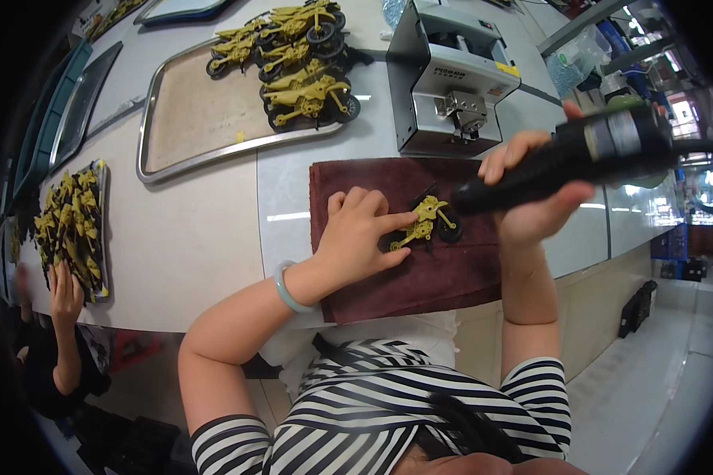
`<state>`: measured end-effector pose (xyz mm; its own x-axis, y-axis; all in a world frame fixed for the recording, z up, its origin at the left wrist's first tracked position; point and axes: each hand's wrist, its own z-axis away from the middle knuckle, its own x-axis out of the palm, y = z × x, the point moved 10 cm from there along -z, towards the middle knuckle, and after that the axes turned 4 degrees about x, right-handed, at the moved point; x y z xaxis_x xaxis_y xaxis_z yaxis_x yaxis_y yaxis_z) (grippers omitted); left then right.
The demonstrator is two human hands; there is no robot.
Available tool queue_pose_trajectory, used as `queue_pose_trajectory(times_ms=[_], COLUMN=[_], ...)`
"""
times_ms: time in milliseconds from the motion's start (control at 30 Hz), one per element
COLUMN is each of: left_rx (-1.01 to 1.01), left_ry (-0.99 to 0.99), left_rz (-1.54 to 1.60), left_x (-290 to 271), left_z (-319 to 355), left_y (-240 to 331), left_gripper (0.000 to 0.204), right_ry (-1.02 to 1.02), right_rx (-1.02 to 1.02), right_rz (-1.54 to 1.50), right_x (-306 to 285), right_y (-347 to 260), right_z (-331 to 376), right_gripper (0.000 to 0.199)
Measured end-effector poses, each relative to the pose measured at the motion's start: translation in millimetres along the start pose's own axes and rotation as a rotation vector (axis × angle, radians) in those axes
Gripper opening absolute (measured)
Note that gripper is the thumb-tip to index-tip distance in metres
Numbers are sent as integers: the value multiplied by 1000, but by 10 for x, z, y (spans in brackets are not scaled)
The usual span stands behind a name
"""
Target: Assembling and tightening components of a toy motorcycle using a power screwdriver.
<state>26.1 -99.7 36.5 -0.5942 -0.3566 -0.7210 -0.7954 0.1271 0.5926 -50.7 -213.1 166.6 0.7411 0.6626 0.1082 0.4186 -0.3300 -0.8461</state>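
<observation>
A yellow toy motorcycle (425,222) with black wheels lies on its side on a dark red cloth (364,293). My left hand (360,233) steadies it from the left, index finger and thumb pressed against its body, the other fingers curled. In my right hand (535,202) is a black electric screwdriver (562,162), held at a slant with its front end pointing left, just above and beside the motorcycle's front wheel. A cable runs off its back end to the right. The screwdriver's tip is blurred, so whether it touches the toy cannot be told.
A metal-rimmed tray (190,119) with several yellow toy motorcycles (309,87) stands at the back left. Behind the cloth sits a grey-and-black screw feeder machine (451,87). Another person's hand (65,293) reaches into a tray heaped with yellow parts (71,226) at far left.
</observation>
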Motion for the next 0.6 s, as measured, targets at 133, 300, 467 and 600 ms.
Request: queue_pose_trajectory(times_ms=[133,300,467,600], left_rx=[-8,-15,-9,-15], left_ry=[-9,-25,-15,-16], left_rz=[13,22,17,4], left_x=[16,47,45,55], left_z=[-2,-1,7,0], left_y=[-28,-37,-18,-27], left_gripper=[44,44,45,46], right_ry=[2,-12,-64,-123], right_rx=[131,109,171,152], right_rz=[65,10,79,5], right_x=[92,84,69,116], right_y=[96,175,290,322], right_z=[262,383,453,496], right_gripper=[98,100,93,87])
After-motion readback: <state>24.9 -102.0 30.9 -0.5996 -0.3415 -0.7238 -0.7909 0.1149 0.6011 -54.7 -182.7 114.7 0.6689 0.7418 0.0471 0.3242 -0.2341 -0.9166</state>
